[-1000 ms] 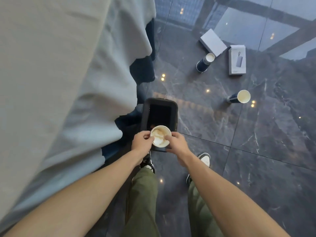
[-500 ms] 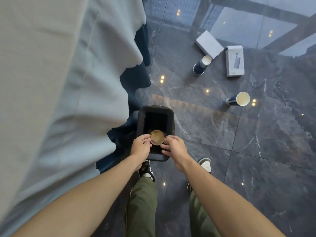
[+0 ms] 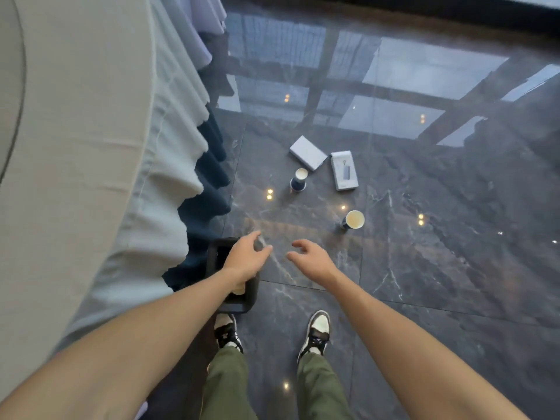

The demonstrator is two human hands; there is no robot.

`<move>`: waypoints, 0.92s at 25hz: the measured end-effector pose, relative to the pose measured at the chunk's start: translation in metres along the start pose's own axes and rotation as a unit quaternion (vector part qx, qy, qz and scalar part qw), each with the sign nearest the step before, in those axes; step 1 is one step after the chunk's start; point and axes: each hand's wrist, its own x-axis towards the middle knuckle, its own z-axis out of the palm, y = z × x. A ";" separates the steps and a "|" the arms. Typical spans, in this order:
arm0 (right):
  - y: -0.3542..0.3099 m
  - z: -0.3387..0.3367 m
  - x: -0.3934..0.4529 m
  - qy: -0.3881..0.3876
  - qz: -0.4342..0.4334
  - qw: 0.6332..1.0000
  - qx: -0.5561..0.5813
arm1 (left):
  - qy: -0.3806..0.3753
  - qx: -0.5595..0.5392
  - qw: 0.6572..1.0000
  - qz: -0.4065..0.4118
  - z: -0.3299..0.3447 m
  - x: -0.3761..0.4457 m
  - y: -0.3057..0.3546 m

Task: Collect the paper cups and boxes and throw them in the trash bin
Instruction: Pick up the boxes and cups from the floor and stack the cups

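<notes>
A black trash bin [image 3: 250,295] stands on the dark floor below my left forearm, with a bit of a paper cup [image 3: 239,290] showing inside it. My left hand [image 3: 247,256] hovers over the bin's far rim, fingers loosely spread and empty. My right hand [image 3: 310,256] hangs beside it over the floor, also empty. Farther ahead a dark paper cup [image 3: 299,180] stands upright. A second cup [image 3: 353,220] lies on its side to the right. Two white boxes [image 3: 307,153] [image 3: 345,170] lie flat behind them.
A table draped in pale cloth [image 3: 91,177] fills the left side, its hem close to the bin. My two shoes [image 3: 227,330] [image 3: 316,331] stand just behind the bin. The glossy marble floor [image 3: 424,268] reflects windows and ceiling lights.
The cup both hands held over the bin has dropped inside. Both hands let go and lifted forward, away from the bin, and the view tilted up toward the cups and boxes.
</notes>
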 end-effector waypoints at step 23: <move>-0.046 -0.331 0.011 0.244 -0.093 0.931 -0.257 | 0.108 0.181 0.964 0.160 0.027 0.058 0.305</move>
